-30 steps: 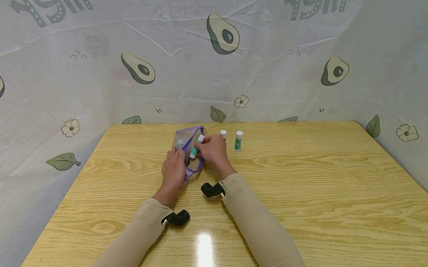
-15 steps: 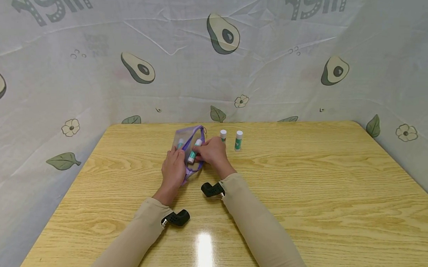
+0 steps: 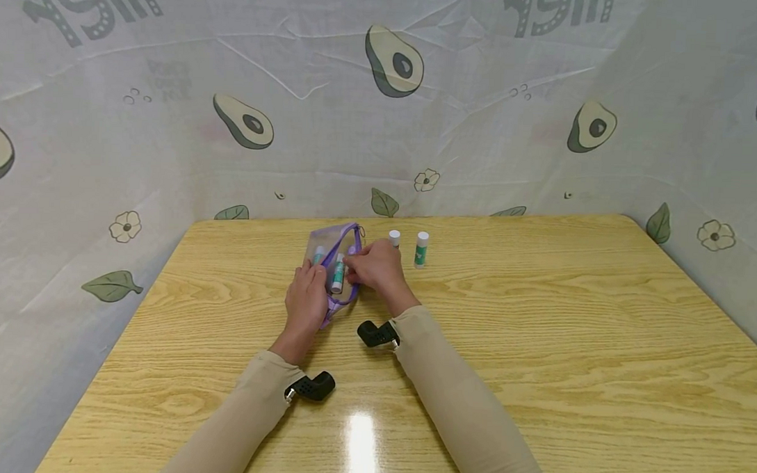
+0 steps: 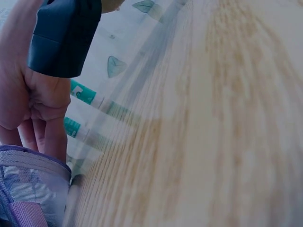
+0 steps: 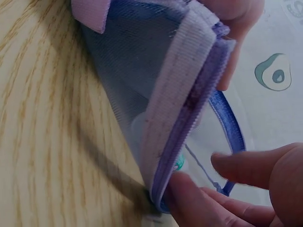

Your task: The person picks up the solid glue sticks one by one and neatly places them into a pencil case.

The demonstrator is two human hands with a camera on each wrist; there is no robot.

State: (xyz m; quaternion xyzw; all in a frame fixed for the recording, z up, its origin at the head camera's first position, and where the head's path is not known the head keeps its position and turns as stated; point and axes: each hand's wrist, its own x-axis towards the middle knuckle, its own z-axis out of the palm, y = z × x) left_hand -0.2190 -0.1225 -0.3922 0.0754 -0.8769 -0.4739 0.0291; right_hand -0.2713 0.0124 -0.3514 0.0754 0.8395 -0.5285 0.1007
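Note:
A purple-edged mesh zip pouch (image 3: 328, 238) lies on the table with its mouth spread. My left hand (image 3: 306, 296) holds its left side, the thumb near the zipper edge. Inside the mouth is a green-and-white glue stick (image 3: 338, 275); another glue stick (image 3: 319, 254) shows through the mesh. My right hand (image 3: 380, 270) is at the pouch's mouth, its thumb and fingers apart in the right wrist view, with the glue stick free of them. Two more glue sticks stand upright just beyond: one glue stick (image 3: 394, 237) partly behind the right hand, the other glue stick (image 3: 421, 250) in full view.
The wooden table (image 3: 538, 339) runs to a back edge close behind the pouch. A pale cloth (image 3: 482, 129) with avocado prints hangs behind and at both sides. A black wrist-worn device (image 3: 377, 335) juts from each sleeve over the table.
The glue stick in my right hand has gone down into the pouch, and the fingers have let it go. My left hand and the pouch have stayed nearly still.

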